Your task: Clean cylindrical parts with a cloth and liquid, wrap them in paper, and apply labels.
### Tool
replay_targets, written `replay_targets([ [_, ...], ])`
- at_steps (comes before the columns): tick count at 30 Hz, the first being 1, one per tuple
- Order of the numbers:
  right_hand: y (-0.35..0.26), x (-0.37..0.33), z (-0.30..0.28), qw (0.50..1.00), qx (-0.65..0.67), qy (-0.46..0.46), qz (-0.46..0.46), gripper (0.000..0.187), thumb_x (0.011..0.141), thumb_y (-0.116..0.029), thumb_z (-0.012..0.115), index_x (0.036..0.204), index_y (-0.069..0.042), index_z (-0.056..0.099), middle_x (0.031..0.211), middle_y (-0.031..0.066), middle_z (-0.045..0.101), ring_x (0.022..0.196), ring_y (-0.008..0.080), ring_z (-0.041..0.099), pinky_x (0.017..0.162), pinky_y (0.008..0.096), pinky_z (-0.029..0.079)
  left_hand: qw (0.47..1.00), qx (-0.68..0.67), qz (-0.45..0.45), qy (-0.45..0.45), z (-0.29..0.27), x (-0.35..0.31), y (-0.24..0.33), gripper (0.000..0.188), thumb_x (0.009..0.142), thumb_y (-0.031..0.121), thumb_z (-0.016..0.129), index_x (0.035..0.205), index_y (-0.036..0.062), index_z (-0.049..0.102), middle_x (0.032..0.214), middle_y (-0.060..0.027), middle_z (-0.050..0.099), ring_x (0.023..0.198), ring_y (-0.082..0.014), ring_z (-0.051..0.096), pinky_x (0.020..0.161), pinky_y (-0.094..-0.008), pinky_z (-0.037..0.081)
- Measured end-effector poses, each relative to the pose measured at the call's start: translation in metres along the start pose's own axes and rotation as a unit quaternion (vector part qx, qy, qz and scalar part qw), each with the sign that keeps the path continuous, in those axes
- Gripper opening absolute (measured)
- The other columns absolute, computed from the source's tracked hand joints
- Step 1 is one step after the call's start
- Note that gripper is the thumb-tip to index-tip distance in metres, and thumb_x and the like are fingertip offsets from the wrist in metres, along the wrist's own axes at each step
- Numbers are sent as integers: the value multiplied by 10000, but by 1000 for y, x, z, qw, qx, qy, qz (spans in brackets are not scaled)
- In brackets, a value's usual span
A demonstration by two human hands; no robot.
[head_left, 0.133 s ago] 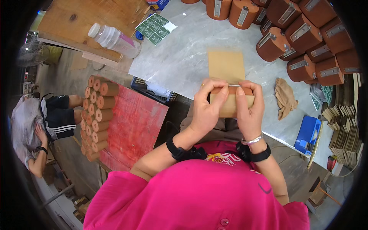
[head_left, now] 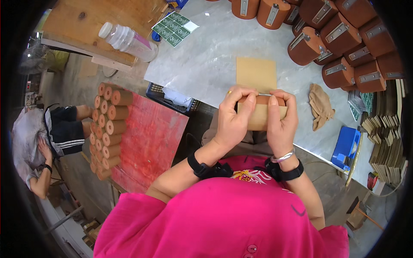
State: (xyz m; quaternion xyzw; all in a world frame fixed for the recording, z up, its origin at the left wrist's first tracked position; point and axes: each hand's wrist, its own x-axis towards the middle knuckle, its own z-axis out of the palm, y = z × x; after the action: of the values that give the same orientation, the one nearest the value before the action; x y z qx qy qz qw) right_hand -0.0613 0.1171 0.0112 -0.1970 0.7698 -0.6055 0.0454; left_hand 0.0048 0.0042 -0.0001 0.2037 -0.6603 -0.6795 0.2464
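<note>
My left hand (head_left: 234, 114) and my right hand (head_left: 282, 118) are closed around a reddish-brown rounded block with a tan sheet (head_left: 262, 118) across its near side. Both thumbs press near its upper edge, where a thin silvery metal strip (head_left: 264, 94) lies between my fingertips. Beyond my fingers a tan rectangular panel (head_left: 256, 72) extends over the grey tabletop (head_left: 202, 64). Whether it is one piece with the sheet in my hands is hidden. A crumpled brown cloth (head_left: 320, 106) rests to the right of my right hand.
Reddish-brown drums with metal plates (head_left: 337, 34) are piled at the far right, above stacked thin boards (head_left: 385, 161). A blue tape dispenser (head_left: 345, 148) sits at the right edge. Leftward are a plastic bottle (head_left: 129, 42), a green label sheet (head_left: 174, 28), tan rolls (head_left: 116, 112) on a red board (head_left: 150, 137), and another person (head_left: 43, 142).
The tan panel's far edge, blurred before, is sharp now and slightly nearer to me. Both hands keep the same grip, and the whole view has shifted slightly.
</note>
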Motion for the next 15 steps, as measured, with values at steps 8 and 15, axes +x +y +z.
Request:
replay_targets([
  [8, -37, -4, -13, 929, -279, 22, -241, 492, 806, -128, 733, 1227, 38, 540, 1208, 219, 590, 1165, 355, 546, 1006, 443, 407, 999, 34, -6, 3, -4, 7, -2, 158, 919, 147, 593, 934, -6, 633, 944, -151, 651, 926, -265, 573, 828, -369, 443],
  [15, -57, -13, -14, 861, -391, -198, -259, 716, 647, -107, 799, 1282, 37, 500, 1337, 203, 493, 1298, 363, 448, 1125, 512, 324, 997, 75, -19, 16, -7, 22, -12, 299, 983, 288, 537, 1100, 26, 622, 1092, -126, 617, 1126, -247, 494, 969, -361, 381],
])
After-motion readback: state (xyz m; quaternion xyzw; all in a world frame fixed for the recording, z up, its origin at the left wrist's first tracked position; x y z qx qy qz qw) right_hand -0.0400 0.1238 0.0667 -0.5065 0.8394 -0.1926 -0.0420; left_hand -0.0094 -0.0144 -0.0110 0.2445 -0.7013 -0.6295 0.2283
